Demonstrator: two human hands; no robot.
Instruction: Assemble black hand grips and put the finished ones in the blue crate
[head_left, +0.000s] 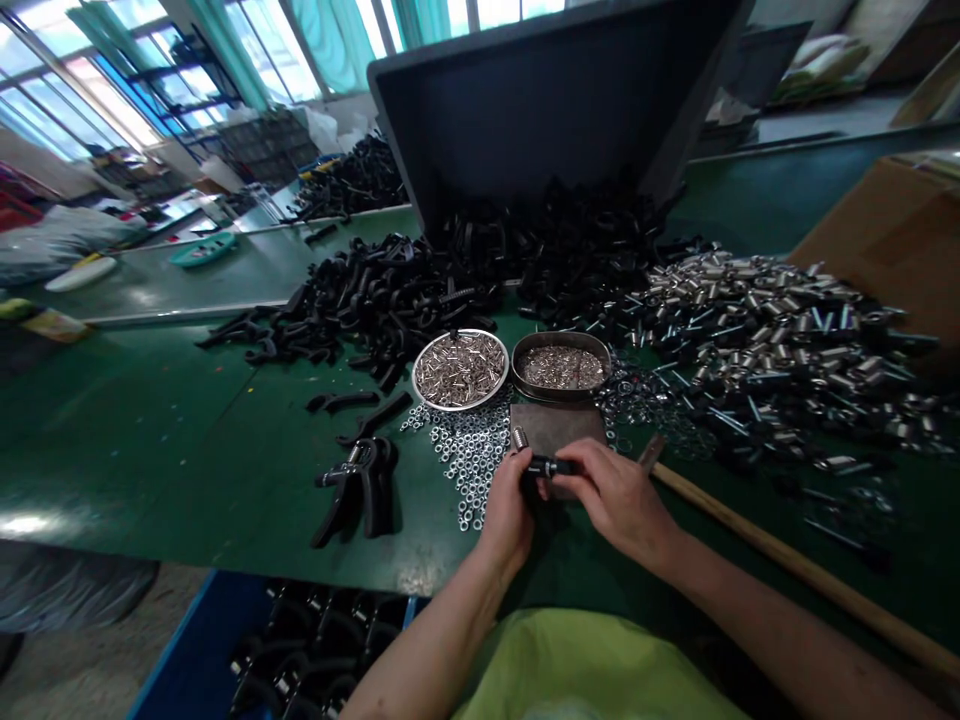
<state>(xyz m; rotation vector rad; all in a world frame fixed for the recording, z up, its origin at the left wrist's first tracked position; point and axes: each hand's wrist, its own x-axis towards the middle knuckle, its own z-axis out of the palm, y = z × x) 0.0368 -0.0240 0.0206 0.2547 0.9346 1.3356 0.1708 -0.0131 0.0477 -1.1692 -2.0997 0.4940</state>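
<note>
Over a grey metal plate (559,422), I hold a black plastic clamp part (546,466) with both hands. My left hand (510,505) is closed round its left end, where a silvery spring (520,437) sticks up. At the other end, the fingers of my right hand (611,495) pinch it; part of it is hidden by them. Loose hex nuts (474,460) lie just left of the plate. Behind it stand a round dish (418,388) of small metal pins and an oval tin (525,388) of small metal pieces. A black clamp (367,480) rests to the left.
Black handle pieces (375,290) are heaped at the back, spilling from a tipped grey bin (540,100). Springs and screws (787,320) pile up on the right, near a cardboard box (885,230). A wooden-handled hammer (780,545) lies at right. Below the edge, a blue crate (184,650) holds clamps.
</note>
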